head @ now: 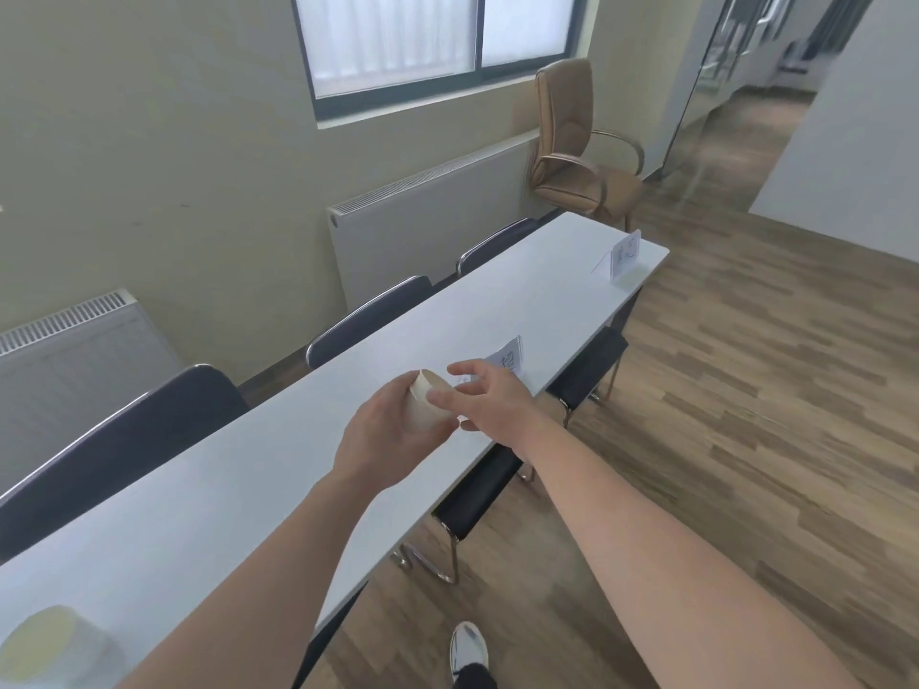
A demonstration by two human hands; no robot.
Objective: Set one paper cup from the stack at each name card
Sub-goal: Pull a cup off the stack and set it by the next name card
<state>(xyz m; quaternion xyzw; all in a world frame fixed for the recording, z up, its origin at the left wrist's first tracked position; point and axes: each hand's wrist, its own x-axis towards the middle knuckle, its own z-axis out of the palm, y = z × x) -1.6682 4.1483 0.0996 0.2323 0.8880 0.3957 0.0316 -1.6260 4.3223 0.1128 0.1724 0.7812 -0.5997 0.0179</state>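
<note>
My left hand (385,435) holds a short stack of cream paper cups (426,399) above the long white table (238,489), their open mouths tilted up and away. My right hand (490,397) touches the stack's upper rim with its thumb, the other fingers spread beyond it. A white name card (509,360) stands on the table just past my right hand. A second name card (625,253) stands near the table's far right corner. One paper cup (45,648) stands on the table at the lower left, blurred.
Dark chairs (368,315) line the table's far side and two more (587,370) are tucked under its near side. A tan armchair (577,141) stands past the table's end. Radiators (427,226) and a window sit along the wall. Wood floor lies on the right.
</note>
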